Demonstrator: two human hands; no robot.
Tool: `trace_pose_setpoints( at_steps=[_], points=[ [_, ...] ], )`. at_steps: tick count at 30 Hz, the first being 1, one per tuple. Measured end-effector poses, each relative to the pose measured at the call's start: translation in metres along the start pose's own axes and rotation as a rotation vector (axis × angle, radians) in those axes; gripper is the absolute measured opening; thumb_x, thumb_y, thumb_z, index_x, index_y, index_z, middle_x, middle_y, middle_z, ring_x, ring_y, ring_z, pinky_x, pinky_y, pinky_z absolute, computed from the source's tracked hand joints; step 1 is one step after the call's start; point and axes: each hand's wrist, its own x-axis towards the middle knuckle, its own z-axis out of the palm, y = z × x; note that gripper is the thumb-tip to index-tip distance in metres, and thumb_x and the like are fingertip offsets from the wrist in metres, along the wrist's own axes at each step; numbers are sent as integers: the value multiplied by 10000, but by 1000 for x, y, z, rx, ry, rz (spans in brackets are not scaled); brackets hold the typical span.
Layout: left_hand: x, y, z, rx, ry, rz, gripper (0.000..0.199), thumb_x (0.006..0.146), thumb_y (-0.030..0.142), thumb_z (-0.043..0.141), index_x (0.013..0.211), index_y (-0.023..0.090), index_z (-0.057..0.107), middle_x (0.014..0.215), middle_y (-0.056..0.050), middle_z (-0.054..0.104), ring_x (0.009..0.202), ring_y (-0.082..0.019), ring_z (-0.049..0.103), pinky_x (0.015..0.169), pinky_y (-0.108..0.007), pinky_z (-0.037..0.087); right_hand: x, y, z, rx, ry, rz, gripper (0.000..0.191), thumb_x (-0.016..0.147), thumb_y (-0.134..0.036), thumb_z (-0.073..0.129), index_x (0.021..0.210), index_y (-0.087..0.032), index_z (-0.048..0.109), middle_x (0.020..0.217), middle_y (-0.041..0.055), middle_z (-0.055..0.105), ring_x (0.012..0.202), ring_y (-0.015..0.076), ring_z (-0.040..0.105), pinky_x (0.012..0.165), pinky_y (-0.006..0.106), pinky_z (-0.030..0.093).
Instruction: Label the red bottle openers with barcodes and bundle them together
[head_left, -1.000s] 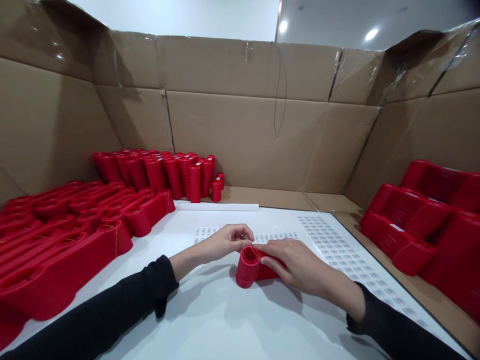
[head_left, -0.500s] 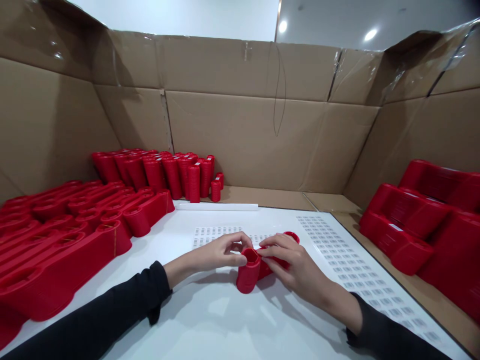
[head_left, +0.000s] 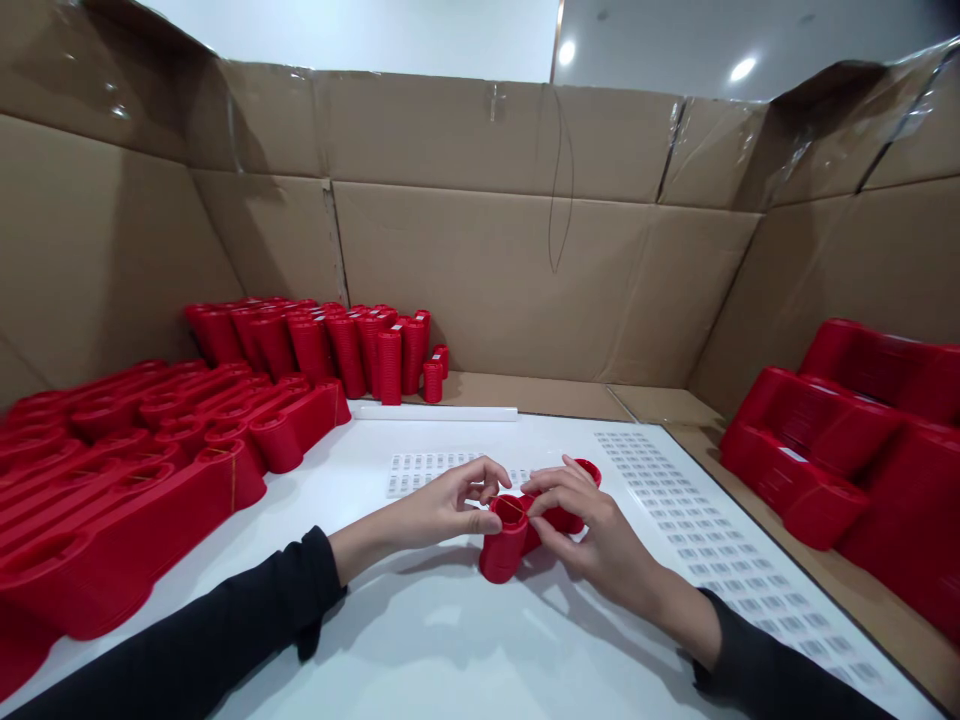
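Note:
A stack of red plastic pieces with round hollow ends stands on the white table in front of me. My left hand is at its near end, thumb against the rim and fingers curled over the far side. A thin orange rubber band crosses the opening of that near end. Its right side runs to the pinched fingertips of my right hand. That hand partly covers the middle of the stack; the far round end shows beyond its fingers.
Long red stacks fill the left side, some banded. Upright red stacks with white labels line the back left. More red stacks lie at the right. Barcode label sheets cover the table's right part. Cardboard walls surround it.
The red stack has shifted slightly right. The rubber band now shows as a straight line across the opening, held by my right fingertips. Both hands stay close to the near end.

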Motion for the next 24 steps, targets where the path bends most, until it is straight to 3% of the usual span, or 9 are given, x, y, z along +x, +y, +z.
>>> trace_pose_setpoints(
  at_steps=[5, 11, 20, 24],
  points=[
    [0, 4, 1, 38, -52, 3, 372, 812, 438, 588, 1094, 207, 516, 924, -16, 527, 817, -144, 494, 751, -273, 393, -2, -1, 7, -29, 71, 30, 67, 798, -149, 547, 802, -216, 540, 1057, 66, 610, 1023, 209, 559, 1046, 546, 235],
    [0, 7, -1, 232, -58, 60, 352, 854, 450, 527, 1128, 233, 573, 977, -46, 543, 916, -183, 507, 832, -316, 400, -14, 2, 15, -130, 139, 24, 43, 803, -190, 575, 833, -219, 585, 1204, 99, 534, 1156, 274, 449, 1004, 547, 288],
    [-1, 7, -2, 272, -76, 108, 313, 885, 409, 497, 1141, 246, 576, 953, -37, 534, 885, -166, 501, 827, -297, 395, -16, -3, 16, -85, 95, 149, 61, 824, -254, 565, 803, -229, 617, 1338, 68, 458, 1311, 300, 276, 1045, 607, 177],
    [-1, 6, -1, 260, -60, 109, 312, 883, 410, 500, 1130, 237, 578, 1018, -51, 556, 935, -184, 513, 862, -320, 396, -15, -5, 22, -80, 146, 170, 11, 770, -219, 586, 763, -222, 593, 1320, 73, 476, 1318, 306, 273, 1052, 600, 162]
  ],
)
